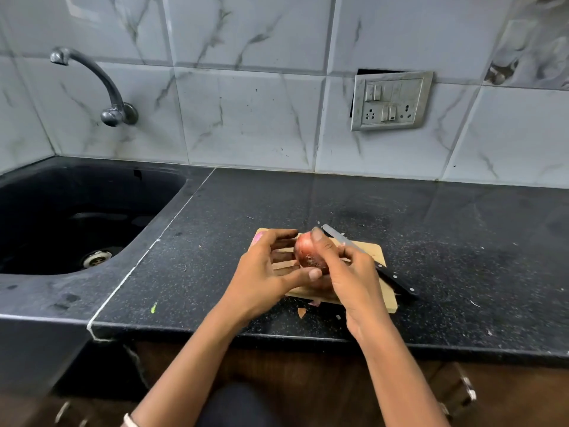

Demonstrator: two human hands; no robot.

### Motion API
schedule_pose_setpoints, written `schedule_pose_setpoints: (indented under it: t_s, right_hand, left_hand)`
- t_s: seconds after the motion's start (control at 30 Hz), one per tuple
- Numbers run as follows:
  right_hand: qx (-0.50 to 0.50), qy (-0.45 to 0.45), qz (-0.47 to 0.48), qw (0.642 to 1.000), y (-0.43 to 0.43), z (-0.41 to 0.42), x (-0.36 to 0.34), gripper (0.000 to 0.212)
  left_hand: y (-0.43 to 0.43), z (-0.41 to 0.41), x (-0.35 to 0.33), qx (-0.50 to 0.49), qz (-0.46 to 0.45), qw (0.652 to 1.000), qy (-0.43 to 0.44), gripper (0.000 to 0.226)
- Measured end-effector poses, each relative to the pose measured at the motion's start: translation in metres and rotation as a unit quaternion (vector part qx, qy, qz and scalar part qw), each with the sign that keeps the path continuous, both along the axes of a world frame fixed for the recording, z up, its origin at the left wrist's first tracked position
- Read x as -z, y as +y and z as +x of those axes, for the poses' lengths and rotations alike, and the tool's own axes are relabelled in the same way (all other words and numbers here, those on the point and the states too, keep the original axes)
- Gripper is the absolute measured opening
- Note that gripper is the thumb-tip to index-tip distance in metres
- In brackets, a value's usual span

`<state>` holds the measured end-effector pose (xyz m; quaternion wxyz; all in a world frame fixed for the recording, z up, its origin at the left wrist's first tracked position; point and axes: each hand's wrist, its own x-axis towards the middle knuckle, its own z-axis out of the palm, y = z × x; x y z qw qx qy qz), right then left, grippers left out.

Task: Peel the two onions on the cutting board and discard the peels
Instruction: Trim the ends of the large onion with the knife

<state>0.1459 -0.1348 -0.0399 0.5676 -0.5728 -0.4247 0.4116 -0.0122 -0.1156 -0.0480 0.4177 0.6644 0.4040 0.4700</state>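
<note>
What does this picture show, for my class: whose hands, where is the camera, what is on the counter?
No machine here: a person wears one camera on the head, looking down at their own two hands. The left hand and right hand both hold a reddish onion above a wooden cutting board on a dark counter. A knife lies by the right hand, a peel scrap near the board's front edge, and a sink with a tap stands to the left.

The left hand (261, 269) and right hand (354, 275) hide most of the cutting board (374, 251) and part of the onion (303, 252). A pink sliver (255, 241) behind the left hand (too little shows) cannot be identified. The sink (92, 192) runs off the left edge.
</note>
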Motion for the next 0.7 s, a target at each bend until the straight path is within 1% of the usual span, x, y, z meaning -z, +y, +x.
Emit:
schedule_pose_setpoints:
  t_s: [0.07, 0.1, 0.23, 0.3, 0.33, 0.4, 0.43, 0.5, 0.57, 0.6, 0.63, 0.67, 0.7]
  right_hand:
    - [0.03, -0.031, -0.009, 0.999, -0.001, -0.004, 0.001, 0.06]
    - [0.038, -0.043, -0.015, 0.998, 0.0, -0.004, 0.002, 0.059]
    - [0.031, -0.077, -0.009, 0.997, -0.001, -0.005, 0.005, 0.06]
    - [0.018, -0.114, -0.004, 0.993, -0.003, 0.0, 0.005, 0.058]
    - [0.009, -0.133, -0.003, 0.991, -0.004, 0.004, 0.004, 0.06]
    - [0.008, -0.205, 0.002, 0.979, -0.006, 0.017, 0.002, 0.07]
    - [0.022, -0.255, 0.01, 0.967, -0.007, 0.025, -0.001, 0.07]
    - [0.08, -0.361, 0.03, 0.929, -0.011, 0.043, -0.007, 0.056]
    - [0.151, -0.462, 0.049, 0.873, -0.017, 0.06, -0.016, 0.034]
    - [0.169, -0.509, 0.043, 0.843, -0.018, 0.068, -0.018, 0.026]
    - [0.168, -0.547, 0.017, 0.82, -0.018, 0.075, -0.018, 0.025]
    - [0.146, -0.571, -0.023, 0.808, -0.016, 0.08, -0.015, 0.029]
    - [0.114, -0.578, -0.062, 0.806, -0.015, 0.083, -0.012, 0.034]
  left_hand:
    - [-0.003, 0.012, 0.0, -0.067, 0.029, 0.997, 0.03, 0.076]
    - [-0.005, 0.018, 0.0, -0.091, 0.049, 0.994, 0.041, 0.074]
    - [-0.008, 0.031, 0.002, -0.16, 0.107, 0.979, 0.073, 0.058]
    - [-0.007, 0.032, 0.002, -0.168, 0.116, 0.975, 0.084, 0.058]
    - [-0.005, 0.031, 0.003, -0.16, 0.114, 0.977, 0.086, 0.06]
    - [-0.001, 0.029, 0.003, -0.122, 0.1, 0.984, 0.078, 0.066]
    - [0.002, 0.028, 0.003, -0.099, 0.093, 0.988, 0.077, 0.067]
    - [0.008, 0.025, 0.006, -0.062, 0.084, 0.991, 0.083, 0.067]
    - [0.013, 0.024, 0.008, -0.038, 0.069, 0.994, 0.071, 0.065]
    - [0.014, 0.026, 0.01, -0.029, 0.065, 0.995, 0.064, 0.064]
    - [0.015, 0.027, 0.011, -0.022, 0.065, 0.996, 0.059, 0.064]
    - [0.014, 0.029, 0.012, -0.017, 0.067, 0.996, 0.055, 0.064]
    - [0.014, 0.029, 0.014, -0.013, 0.069, 0.996, 0.051, 0.064]
